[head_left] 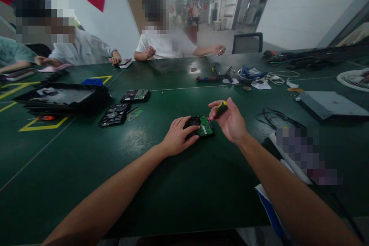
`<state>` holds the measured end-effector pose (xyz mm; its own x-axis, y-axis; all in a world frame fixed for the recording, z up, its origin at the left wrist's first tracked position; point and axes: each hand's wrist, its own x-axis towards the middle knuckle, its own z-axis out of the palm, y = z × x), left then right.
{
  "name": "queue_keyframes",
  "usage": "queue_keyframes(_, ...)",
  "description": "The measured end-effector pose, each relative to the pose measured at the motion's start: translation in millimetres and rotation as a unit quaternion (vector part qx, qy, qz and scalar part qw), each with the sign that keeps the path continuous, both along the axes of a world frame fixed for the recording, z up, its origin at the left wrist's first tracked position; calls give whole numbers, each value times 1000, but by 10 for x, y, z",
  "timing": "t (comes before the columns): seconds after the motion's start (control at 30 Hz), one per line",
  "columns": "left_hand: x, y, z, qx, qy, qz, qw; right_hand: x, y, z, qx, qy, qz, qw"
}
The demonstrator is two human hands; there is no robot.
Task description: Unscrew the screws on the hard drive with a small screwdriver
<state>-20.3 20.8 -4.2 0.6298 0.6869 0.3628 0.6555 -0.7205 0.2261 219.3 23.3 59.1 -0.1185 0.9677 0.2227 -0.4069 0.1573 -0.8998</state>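
Hard drive [206, 127] lies on the table [161, 200] at 9 o'clock from our right hand [233, 125], just beside it, long axis looking roughly 9-to-3. Our left hand [176, 135] is nearer, palm down, thumb and fingers clamped across the 9 o'clock end. Right's fingers are closed round the screwdriver [221, 109], handle angled to 8 o'clock, forearm from 4.

Single head-worn view, looking forward and down across green table [184, 192]. Near range: left hand [177, 137] and right hand [233, 123] about centre, forearms [118, 192] entering from seven and five o'clock. Corridor [213, 38] recedes toward twelve (wide view, edges look stretched).
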Motion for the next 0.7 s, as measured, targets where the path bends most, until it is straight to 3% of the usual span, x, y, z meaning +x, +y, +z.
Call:
queue_keyframes(0.27,3,-6,15,-1,-2,-4,1000,45,16,-52,60,-33,-24,997)
queue_keyframes(0.43,-5,-1,5,0,1,-5,1000,48,-3,-21,47,-17,18,999)
queue_keyframes(0.7,-6,-5,12,0,-5,-5,1000,14,6,-15,22,-12,-19,1000)
